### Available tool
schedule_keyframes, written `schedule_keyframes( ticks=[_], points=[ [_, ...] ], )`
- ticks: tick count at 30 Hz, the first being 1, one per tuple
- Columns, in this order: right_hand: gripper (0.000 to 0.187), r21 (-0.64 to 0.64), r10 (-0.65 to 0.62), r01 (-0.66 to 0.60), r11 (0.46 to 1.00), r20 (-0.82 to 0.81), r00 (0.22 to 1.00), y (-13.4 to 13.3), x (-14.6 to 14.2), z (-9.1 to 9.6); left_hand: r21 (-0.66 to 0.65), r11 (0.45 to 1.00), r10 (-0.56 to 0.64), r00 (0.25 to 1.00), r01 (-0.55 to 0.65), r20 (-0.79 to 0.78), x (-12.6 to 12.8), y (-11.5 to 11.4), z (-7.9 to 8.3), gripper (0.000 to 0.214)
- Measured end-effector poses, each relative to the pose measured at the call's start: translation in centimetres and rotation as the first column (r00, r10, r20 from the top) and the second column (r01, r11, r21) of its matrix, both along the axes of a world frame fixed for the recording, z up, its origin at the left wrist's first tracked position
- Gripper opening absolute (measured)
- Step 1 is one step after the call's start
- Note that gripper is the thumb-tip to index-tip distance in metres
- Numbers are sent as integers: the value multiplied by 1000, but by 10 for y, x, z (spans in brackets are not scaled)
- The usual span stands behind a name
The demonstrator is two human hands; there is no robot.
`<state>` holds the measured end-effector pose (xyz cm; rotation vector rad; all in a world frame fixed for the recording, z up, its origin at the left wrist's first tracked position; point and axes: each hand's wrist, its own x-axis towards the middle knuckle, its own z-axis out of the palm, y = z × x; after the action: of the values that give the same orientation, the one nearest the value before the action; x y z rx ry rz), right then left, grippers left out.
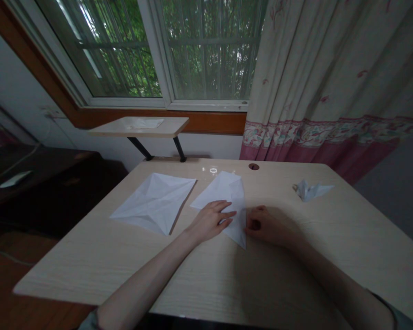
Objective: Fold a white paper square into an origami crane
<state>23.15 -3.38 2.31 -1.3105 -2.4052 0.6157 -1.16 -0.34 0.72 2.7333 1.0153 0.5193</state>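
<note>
A folded white sheet of paper point(234, 192) lies on the desk in front of me, with a straight right edge and a point toward me. My left hand point(211, 220) rests flat on it, fingers spread apart. At the paper's right edge, my right hand point(266, 226) is closed, thumb and index finger curled together on that edge. Left of these is a second white sheet point(154, 199), opened out with crease lines and a slightly raised right edge. A folded paper crane point(309, 190) sits to the right.
The light wooden desk point(192, 279) carries a raised shelf point(172, 127) at the back left, with white paper point(146, 123) on it. Near the back edge is a round cable hole point(253, 167). Behind are a window and a curtain point(296, 91); a dark table point(55, 169) stands left.
</note>
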Motion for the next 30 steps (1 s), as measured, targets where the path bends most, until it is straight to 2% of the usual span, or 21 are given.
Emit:
schedule_keyframes(
  ticks=[13, 24, 30],
  points=[
    [19, -115, 55, -52, 992, 30, 998, -9, -2, 11, -15, 1000, 5, 1000, -5, 0, 0, 0, 0, 31],
    [13, -213, 77, -79, 974, -20, 997, -12, -4, 17, -5, 1000, -2, 1000, 2, -9, 0, 0, 1, 31],
    [14, -215, 86, -90, 972, -26, 996, -11, -3, 16, 0, 1000, 3, 1000, -3, 3, 0, 0, 0, 31]
  ],
)
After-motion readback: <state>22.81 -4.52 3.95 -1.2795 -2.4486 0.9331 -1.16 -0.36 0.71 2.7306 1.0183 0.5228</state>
